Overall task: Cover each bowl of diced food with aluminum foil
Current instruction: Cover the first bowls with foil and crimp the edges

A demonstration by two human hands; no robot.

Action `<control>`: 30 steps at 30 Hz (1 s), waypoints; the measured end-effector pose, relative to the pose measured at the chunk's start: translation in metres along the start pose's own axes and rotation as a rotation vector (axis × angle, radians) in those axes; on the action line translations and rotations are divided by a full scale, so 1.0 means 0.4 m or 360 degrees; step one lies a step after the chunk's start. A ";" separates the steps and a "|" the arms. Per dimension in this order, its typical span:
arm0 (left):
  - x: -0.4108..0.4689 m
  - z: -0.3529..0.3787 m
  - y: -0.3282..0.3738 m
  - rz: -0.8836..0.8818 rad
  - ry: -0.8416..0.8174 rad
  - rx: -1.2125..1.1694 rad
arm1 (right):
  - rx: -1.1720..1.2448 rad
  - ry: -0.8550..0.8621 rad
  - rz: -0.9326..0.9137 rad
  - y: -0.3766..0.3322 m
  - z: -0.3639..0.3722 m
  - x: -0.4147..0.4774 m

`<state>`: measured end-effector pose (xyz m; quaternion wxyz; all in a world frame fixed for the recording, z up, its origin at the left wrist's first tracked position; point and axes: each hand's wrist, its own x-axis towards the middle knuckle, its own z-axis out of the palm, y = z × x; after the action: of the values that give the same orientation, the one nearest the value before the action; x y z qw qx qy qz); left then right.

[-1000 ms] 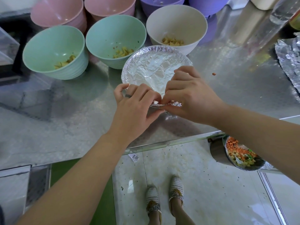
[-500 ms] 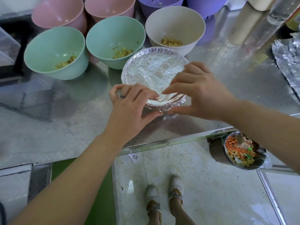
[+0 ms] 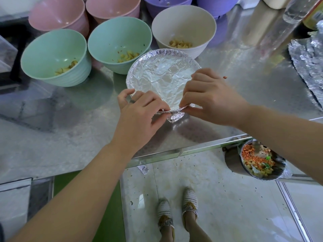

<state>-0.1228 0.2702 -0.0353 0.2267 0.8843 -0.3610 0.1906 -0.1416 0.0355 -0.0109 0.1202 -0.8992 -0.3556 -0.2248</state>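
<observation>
Closest in, 2 white mesh shoes stand on the speckled floor. Off to the right, below the table edge, there's a steel pot with orange, yellow and green dice inside.

Up onto the steel table, and here are both hands, side by side at the near rim of the covered bowl. The left hand has its fingers curled, pinching the edge of the foil between thumb and fingertips. The right hand is just beside it, thumb under and fingers on top, nipping the same crumpled flap. So both hands grip foil and nothing else. That flap juts out over the near rim; round the rest of the rim the foil is folded down snug. The sheet spans the whole mouth, wrinkled and a little dished, so what is inside is hidden. The bowl stands mid-table, a short way in from the front edge. An orange crumb lies just past the right hand.

Behind it, 3 uncovered bowls in a row: the left green bowl, the right green bowl and the white bowl, each with a little yellow dice at the bottom. At the far right edge lies a loose foil sheet. Further back, 2 pink bowls and 2 purple bowls, cut off by the frame.
</observation>
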 end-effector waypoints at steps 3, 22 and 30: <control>-0.001 0.005 0.009 -0.0040 0.0026 -0.0007 | 0.0019 -0.0024 -0.0015 -0.003 0.004 0.012; -0.087 0.049 0.096 -0.0463 0.0458 -0.0101 | -0.0014 -0.0014 -0.0158 -0.023 0.021 0.029; -0.095 0.062 0.197 -0.1394 0.0212 -0.1126 | -0.0099 -0.0138 -0.0404 -0.017 0.007 0.042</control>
<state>-0.2009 0.2278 -0.0542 0.5895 0.8077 0.0127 0.0015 -0.1344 0.0513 -0.0048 0.0474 -0.8592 -0.4641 -0.2101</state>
